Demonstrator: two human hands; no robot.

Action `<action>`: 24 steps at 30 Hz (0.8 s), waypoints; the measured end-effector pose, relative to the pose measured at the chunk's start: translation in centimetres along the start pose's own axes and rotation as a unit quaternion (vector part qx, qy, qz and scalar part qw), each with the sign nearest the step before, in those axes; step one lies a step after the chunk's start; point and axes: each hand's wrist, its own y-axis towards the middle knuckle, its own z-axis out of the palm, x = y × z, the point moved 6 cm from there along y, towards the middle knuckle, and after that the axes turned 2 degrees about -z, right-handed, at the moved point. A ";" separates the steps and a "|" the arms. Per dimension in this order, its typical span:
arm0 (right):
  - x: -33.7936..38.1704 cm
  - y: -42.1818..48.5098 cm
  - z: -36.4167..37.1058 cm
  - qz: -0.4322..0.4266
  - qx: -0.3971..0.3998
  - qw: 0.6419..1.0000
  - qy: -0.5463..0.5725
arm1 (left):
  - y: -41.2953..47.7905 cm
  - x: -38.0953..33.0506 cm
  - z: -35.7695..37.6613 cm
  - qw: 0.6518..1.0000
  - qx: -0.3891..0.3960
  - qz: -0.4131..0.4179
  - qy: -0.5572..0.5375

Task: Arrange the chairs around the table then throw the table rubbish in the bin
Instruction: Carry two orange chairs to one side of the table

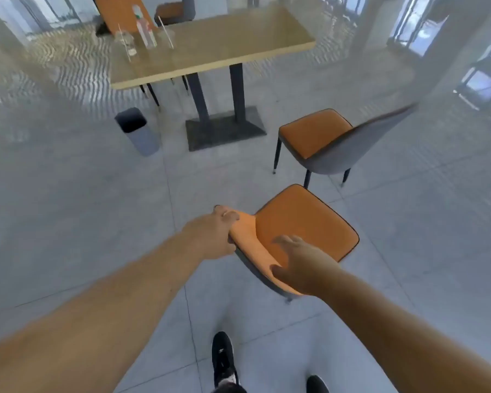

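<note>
Upper left of frame: clear cups (126,43) and a bottle (145,31) stand on the wooden table (227,46), with the grey bin (138,130) on the floor below its left end, near the table's black base. Centre, low: the left hand (217,232) is clenched on the top edge of the near orange chair (304,225), and the right hand (298,265), fingers spread, presses on the same backrest. Right of centre: a second orange chair (318,139) stands apart from the table, its grey back towards the right.

Bin (138,131) left of table (224,49)
</note>
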 end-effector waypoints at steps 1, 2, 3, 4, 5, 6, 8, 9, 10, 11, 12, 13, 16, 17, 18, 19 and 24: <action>0.3 0.9 0.8 0.024 0.004 1.000 0.009 | 1.0 1.2 0.4 1.000 0.015 0.007 0.014; 0.2 2.1 1.8 0.061 0.008 0.998 0.016 | 2.3 2.6 0.8 0.999 0.029 0.008 0.028; 0.3 2.4 2.9 0.088 0.016 0.996 0.020 | 3.2 3.7 1.7 0.998 0.051 0.011 0.044; 0.3 2.5 4.0 0.108 0.034 0.993 0.018 | 3.9 4.5 2.5 0.996 0.075 0.017 0.054; 0.4 3.1 5.1 0.128 0.045 0.991 0.013 | 5.0 5.3 3.1 0.995 0.083 0.027 0.053; 0.5 3.6 6.0 0.144 0.057 0.988 0.003 | 5.9 5.8 3.4 0.994 0.086 0.038 0.048; 0.7 4.4 7.2 0.167 0.065 0.984 -0.023 | 7.6 6.2 3.9 0.993 0.085 0.070 0.050; 0.6 4.5 7.7 0.182 0.060 0.981 -0.034 | 8.4 6.2 4.1 0.991 0.087 0.082 0.056; 0.4 4.6 8.2 0.198 0.053 0.978 -0.039 | 9.0 6.1 4.3 0.989 0.094 0.092 0.064; 0.1 4.6 8.7 0.217 0.047 0.974 -0.036 | 9.6 5.8 4.4 0.987 0.097 0.104 0.071; -0.2 4.6 9.2 0.236 0.043 0.970 -0.027 | 10.2 5.6 4.5 0.986 0.096 0.116 0.078; -0.6 4.6 9.6 0.256 0.039 0.966 -0.016 | 10.6 5.5 4.5 0.984 0.093 0.127 0.085; -1.0 5.0 10.3 0.283 0.030 0.959 0.007 | 11.1 5.6 4.1 0.979 0.066 0.164 0.099; -1.0 5.2 10.3 0.277 0.029 0.960 0.005 | 11.1 5.7 3.8 0.979 0.052 0.175 0.091; -0.9 5.3 10.2 0.271 0.032 0.962 0.005 | 10.8 5.9 3.5 0.980 0.046 0.177 0.076; -0.7 5.5 10.1 0.266 0.032 0.963 0.004 | 10.5 6.2 3.3 0.981 0.041 0.178 0.063; 0.5 7.0 9.7 0.239 0.042 0.970 -0.024 | 8.8 8.9 3.4 0.988 0.047 0.134 0.060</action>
